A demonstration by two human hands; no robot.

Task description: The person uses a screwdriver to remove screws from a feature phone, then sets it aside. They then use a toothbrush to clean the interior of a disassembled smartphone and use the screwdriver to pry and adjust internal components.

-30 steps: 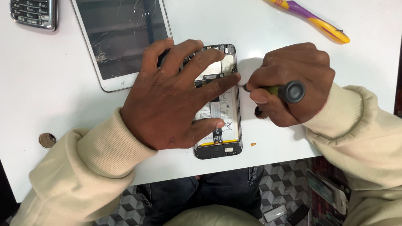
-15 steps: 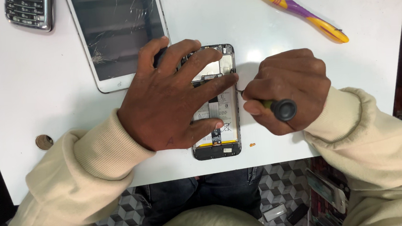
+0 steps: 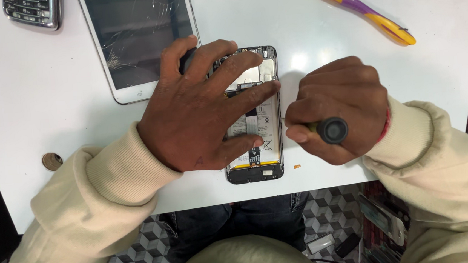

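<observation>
White table (image 3: 34, 107) bearing opened smartphone (image 3: 260, 113), back cover off, long axis running away from the table's near edge, bottom end nearest that edge. Left hand (image 3: 199, 109) spread flat over it, fingers open, gripping nothing. Right hand (image 3: 334, 111) closed around dark-handled screwdriver (image 3: 330, 130), tip pointing left at the phone's right edge.

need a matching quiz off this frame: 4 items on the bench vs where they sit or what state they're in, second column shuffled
Things:
1. opened phone
2. tablet
3. toothbrush
4. screwdriver

Place or state:
A. gripped in the right hand
B. screen cracked, upper left of the table
C. pinned flat under the left hand
D. lying loose at the upper right, yellow and purple

Pairs: 1-C, 2-B, 3-D, 4-A
</observation>
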